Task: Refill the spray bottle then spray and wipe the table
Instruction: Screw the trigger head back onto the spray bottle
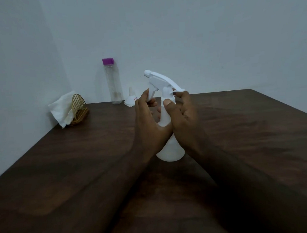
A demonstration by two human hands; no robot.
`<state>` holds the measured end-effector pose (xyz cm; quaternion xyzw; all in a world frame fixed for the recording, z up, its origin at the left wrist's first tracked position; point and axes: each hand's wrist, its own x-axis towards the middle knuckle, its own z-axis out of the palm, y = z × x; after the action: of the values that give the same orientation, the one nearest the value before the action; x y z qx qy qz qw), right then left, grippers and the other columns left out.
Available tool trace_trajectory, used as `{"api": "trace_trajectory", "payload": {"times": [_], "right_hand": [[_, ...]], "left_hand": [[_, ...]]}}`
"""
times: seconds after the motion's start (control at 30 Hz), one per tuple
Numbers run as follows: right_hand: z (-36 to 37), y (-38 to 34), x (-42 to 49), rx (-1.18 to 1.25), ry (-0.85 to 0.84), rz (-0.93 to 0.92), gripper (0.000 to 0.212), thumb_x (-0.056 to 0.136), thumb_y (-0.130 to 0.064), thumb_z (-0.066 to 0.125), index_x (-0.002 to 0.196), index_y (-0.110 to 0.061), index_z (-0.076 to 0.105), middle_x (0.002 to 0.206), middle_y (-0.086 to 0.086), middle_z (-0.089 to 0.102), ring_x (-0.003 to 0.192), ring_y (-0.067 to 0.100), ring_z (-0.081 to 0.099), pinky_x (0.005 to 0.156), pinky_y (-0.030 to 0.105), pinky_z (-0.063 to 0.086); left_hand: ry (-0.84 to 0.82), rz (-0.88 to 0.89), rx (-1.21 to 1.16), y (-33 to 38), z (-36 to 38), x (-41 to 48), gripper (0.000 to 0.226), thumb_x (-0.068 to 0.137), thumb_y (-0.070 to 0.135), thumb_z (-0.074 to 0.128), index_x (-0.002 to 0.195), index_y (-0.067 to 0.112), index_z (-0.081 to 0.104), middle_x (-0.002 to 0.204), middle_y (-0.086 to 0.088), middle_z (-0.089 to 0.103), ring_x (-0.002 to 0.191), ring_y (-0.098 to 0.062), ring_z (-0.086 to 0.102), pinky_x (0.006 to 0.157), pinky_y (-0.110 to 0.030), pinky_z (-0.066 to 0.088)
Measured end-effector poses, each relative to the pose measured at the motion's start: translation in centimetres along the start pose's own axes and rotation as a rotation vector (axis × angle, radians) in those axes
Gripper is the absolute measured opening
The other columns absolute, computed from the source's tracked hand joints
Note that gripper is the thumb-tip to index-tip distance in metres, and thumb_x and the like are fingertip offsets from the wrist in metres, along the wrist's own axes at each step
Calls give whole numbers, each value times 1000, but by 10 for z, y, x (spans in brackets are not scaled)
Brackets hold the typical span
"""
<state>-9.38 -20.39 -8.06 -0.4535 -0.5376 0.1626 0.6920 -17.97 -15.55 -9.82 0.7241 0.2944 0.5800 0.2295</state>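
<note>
A white spray bottle (170, 147) stands upright on the dark wooden table (81, 163), mid-table. Its white trigger head (160, 80) sits on top, nozzle pointing left. My left hand (148, 116) curls its fingers round the trigger and the bottle's left side. My right hand (181, 109) pinches the collar under the head, thumb in front and fingers behind. A clear bottle with a purple cap (112, 81) stands at the back by the wall. A small white funnel (130, 99) sits upside down beside it. White tissues (62, 109) stick out of a golden holder (79, 107) at the back left.
Pale walls close the table off at the back and on the left. The table's right edge runs diagonally from the far corner (252, 90) toward the right border. My forearms cross the near part of the table.
</note>
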Motion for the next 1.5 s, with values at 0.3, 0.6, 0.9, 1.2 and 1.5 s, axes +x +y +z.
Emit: {"api": "trace_trajectory", "payload": {"times": [0.3, 0.6, 0.9, 1.2, 1.5], "right_hand": [[0, 1, 0, -13, 5, -17, 18, 88, -40, 58, 104, -34, 53, 96, 2, 72, 85, 15, 72, 76, 41, 60], [1, 2, 1, -30, 16, -4, 23, 85, -41, 67, 99, -33, 51, 101, 3, 72, 90, 17, 72, 78, 47, 60], [-2, 0, 2, 10, -54, -5, 7, 95, -33, 57, 101, -30, 59, 95, 0, 72, 89, 15, 71, 81, 38, 59], [1, -2, 4, 13, 16, 60, 25, 86, -38, 70, 102, -26, 56, 98, 3, 72, 89, 17, 72, 79, 43, 60], [-19, -18, 14, 197, -272, 219, 11, 95, -15, 61, 104, -11, 66, 84, 2, 73, 80, 18, 71, 76, 33, 56]], "left_hand": [[15, 7, 14, -2, 1, 2, 83, 78, 26, 80, 144, 16, 31, 133, -3, 50, 117, -13, 54, 93, -41, 53], [1, 6, 3, 1, -1, 1, 91, 71, 35, 79, 144, 13, 30, 138, -3, 46, 122, -14, 51, 97, -43, 51], [-15, 18, 1, 0, -2, 1, 87, 70, 38, 76, 141, 8, 34, 124, 1, 46, 112, -12, 52, 90, -21, 48], [-27, -14, -31, -4, -1, 3, 86, 72, 29, 81, 140, 10, 32, 129, -3, 48, 114, -13, 53, 91, -27, 50], [-245, -178, -277, -8, -2, 4, 89, 63, 45, 80, 135, 22, 33, 114, 6, 62, 103, -4, 64, 85, -25, 55]]}}
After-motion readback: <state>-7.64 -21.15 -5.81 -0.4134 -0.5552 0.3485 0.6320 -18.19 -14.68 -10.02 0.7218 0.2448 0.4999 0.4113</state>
